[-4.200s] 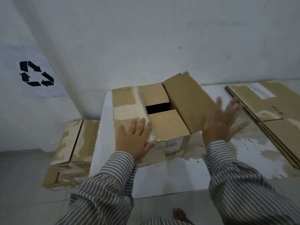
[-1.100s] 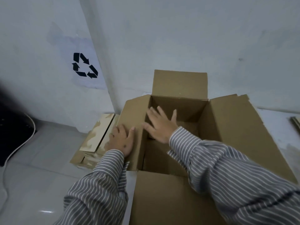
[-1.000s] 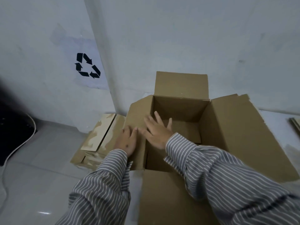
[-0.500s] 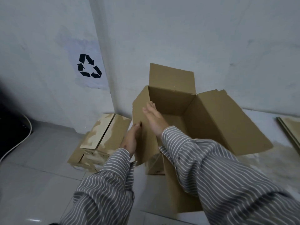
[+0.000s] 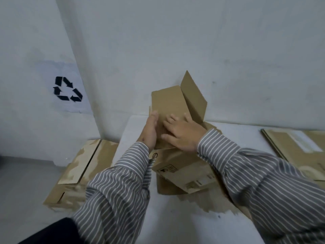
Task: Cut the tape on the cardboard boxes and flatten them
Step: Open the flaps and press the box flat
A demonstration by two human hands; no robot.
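Half a second back the cardboard box [image 5: 177,110] stood open with its inside showing; now its walls have folded together and it lies nearly flat on the white worktop [image 5: 184,222], with my hands pressing on top of it. My left hand [image 5: 149,132] stands on edge against the box's left side, fingers straight and together, holding nothing; its palm faces the cardboard and I cannot see that side. My right hand [image 5: 182,136] lies flat on the box's upper panel, fingers spread and straight, gripping nothing; my striped sleeve [image 5: 263,176] hides the box's right part. One flap [image 5: 193,99] at the far end of the box sticks up tilted toward the wall [image 5: 193,32]; a printed panel at the near end of the box shows small marks too blurred to read; whether any tape remains on the box I cannot tell. Right of the box, well apart on the same worktop, lies a stack of flattened cardboard [image 5: 299,150], cut off by the frame's edge. Left of the box and lower, on the floor, sits a second box [image 5: 82,169], partly hidden by my left sleeve. Farther left of the box, a black recycling symbol [image 5: 67,89] marks the wall.
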